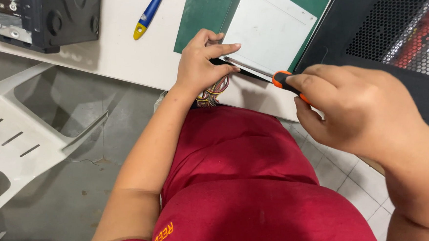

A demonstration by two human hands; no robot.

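A flat grey metal box (270,30) lies on a green cutting mat (200,12) at the near edge of a white table (125,47). My left hand (198,66) grips the box's near left corner, thumb along its edge. A bundle of coloured wires (213,91) hangs from under that hand over the table edge. My right hand (357,111) is closed around a screwdriver with an orange and black handle (281,80). Its metal shaft (249,67) runs along the box's near edge toward my left hand.
A black computer case with a mesh side panel (399,42) stands at the right. A second black device (49,9) sits at the table's left end. A blue and yellow tool handle (149,12) lies on the table. A white plastic chair (23,135) stands on the floor at left.
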